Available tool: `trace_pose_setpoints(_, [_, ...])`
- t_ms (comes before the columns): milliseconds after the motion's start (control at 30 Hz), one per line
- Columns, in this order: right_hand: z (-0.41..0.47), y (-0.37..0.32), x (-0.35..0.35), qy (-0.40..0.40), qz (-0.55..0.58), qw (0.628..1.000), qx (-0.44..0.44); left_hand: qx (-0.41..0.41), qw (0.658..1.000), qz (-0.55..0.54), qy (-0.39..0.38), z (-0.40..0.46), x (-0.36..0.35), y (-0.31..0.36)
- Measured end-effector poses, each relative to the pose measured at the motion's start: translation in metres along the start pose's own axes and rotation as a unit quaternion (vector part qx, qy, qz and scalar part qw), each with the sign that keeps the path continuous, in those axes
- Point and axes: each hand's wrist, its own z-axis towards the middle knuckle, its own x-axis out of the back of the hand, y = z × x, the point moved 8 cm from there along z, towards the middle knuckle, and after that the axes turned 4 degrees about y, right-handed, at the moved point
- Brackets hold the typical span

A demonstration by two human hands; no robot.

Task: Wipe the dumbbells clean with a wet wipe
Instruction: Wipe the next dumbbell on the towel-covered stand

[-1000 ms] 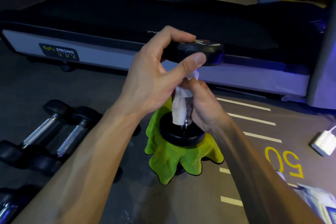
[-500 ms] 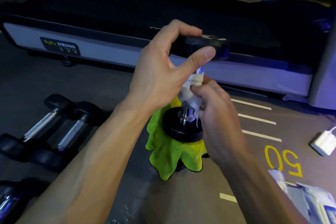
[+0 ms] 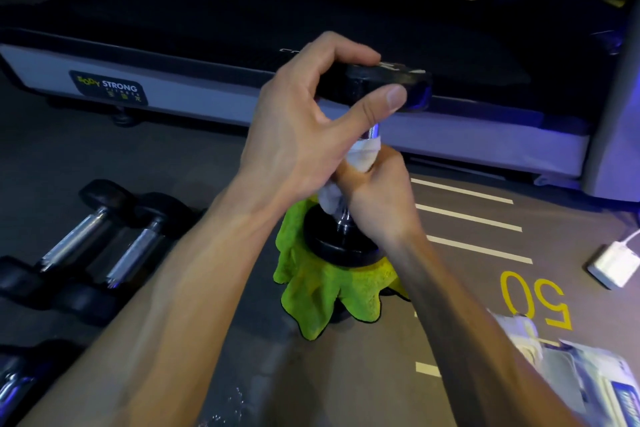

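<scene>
A black dumbbell (image 3: 341, 246) stands upright on a green cloth (image 3: 322, 291) on the floor. My left hand (image 3: 311, 128) grips its top black head (image 3: 408, 83) between thumb and fingers. My right hand (image 3: 377, 198) is wrapped round the chrome handle with a white wet wipe (image 3: 362, 154) between palm and bar. A short piece of bare chrome shows above the wipe, and more of the wipe hangs out below my fist.
Two more dumbbells (image 3: 100, 243) lie side by side on the floor at the left, another (image 3: 14, 385) at the bottom left corner. A treadmill (image 3: 207, 45) runs across the back. A white charger (image 3: 614, 265) and a wipes packet (image 3: 588, 385) lie at the right.
My right hand has slid the wipe up the handle from near the lower head to the upper part. The left hand has kept its grip on the top head.
</scene>
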Motion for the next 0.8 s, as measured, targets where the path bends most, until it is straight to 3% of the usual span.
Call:
trace_pose_setpoints(133, [-0.012, 0.006, 0.006, -0.039, -0.192, 0.98, 0.021, 0.008, 1.0, -0.004, 0.025, 0.0, 0.01, -0.004])
trace_pose_setpoints(267, [-0.034, 0.019, 0.018, -0.104, -0.24, 0.965, 0.031, 0.009, 1.0, -0.012, 0.002, -0.003, 0.007, -0.002])
trace_pose_setpoints(467, [-0.035, 0.04, 0.033, -0.168, -0.112, 0.975, -0.092, -0.006, 1.0, -0.012, 0.003, -0.009, -0.007, 0.006])
trace_pose_setpoints(633, [-0.031, 0.038, 0.014, -0.055, -0.046, 0.996, -0.048, -0.033, 0.999, 0.024, 0.01, -0.012, -0.017, 0.014])
trace_pose_setpoints(800, [-0.037, 0.039, 0.023, -0.178, -0.005, 0.984, -0.031, -0.034, 0.999, 0.005, 0.004, -0.012, -0.011, 0.012])
